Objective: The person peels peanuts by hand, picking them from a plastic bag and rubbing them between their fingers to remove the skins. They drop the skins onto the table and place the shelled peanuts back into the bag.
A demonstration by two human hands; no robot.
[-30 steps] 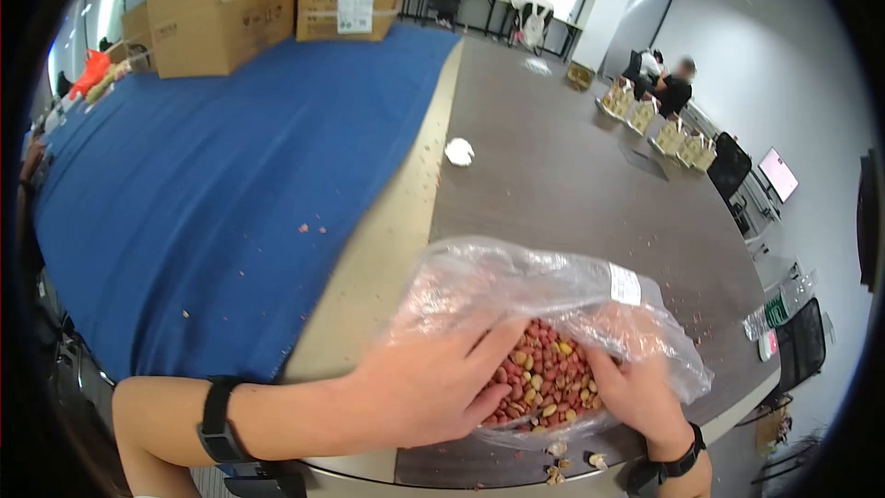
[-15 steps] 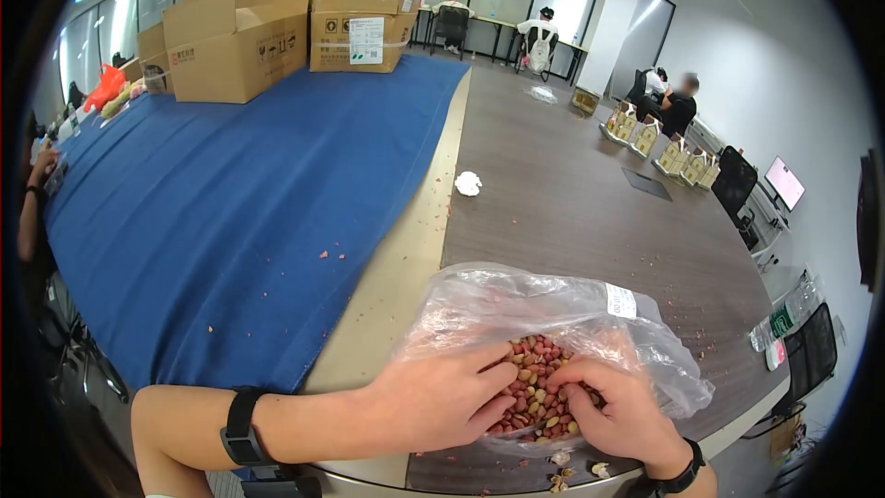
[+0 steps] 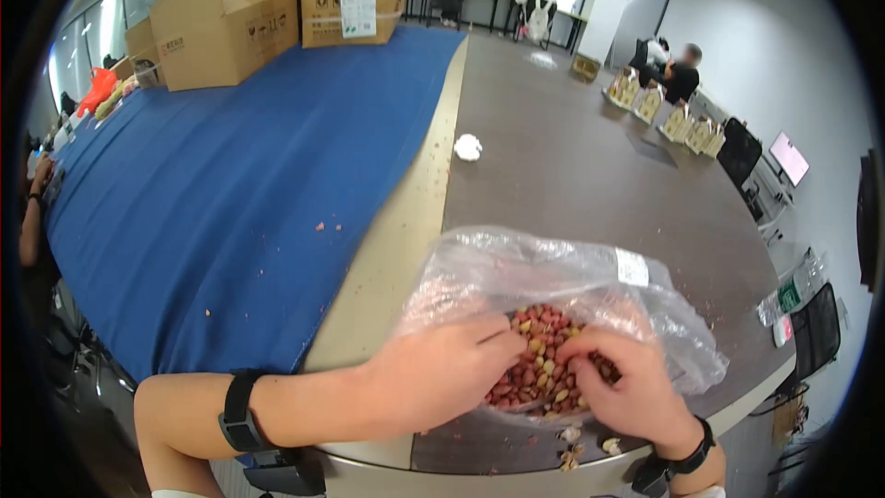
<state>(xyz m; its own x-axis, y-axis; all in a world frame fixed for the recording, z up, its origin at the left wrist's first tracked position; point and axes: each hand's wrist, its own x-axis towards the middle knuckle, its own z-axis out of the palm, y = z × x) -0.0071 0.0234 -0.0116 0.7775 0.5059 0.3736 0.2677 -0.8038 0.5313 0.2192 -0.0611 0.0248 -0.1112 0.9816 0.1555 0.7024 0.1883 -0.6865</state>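
Observation:
A clear plastic bag [image 3: 544,263] with a white label lies on the dark table, its mouth facing me. Inside are many reddish nuts [image 3: 544,378] that look like peanuts, with some pale yellow ones among them. At the bag's left side, my left hand [image 3: 447,364] has its fingers curled together over the nuts; what they hold is hidden. My right hand [image 3: 631,392] is on the other side, thumb and forefinger bent into a pinch at the nuts. Anything between those fingertips is too small to make out. Both wrists wear black straps.
Broken shell bits [image 3: 572,452] lie at the table's near edge. A blue cloth [image 3: 240,212] covers the left side, with cardboard boxes [image 3: 226,41] at its far end. A crumpled white tissue [image 3: 467,148] lies beyond the bag. A plastic bottle [image 3: 788,297] stands at the right.
The view has tipped slightly downward. My left fingers have drawn closer together over the nuts. My right hand stays in its pinch at the bag's right side.

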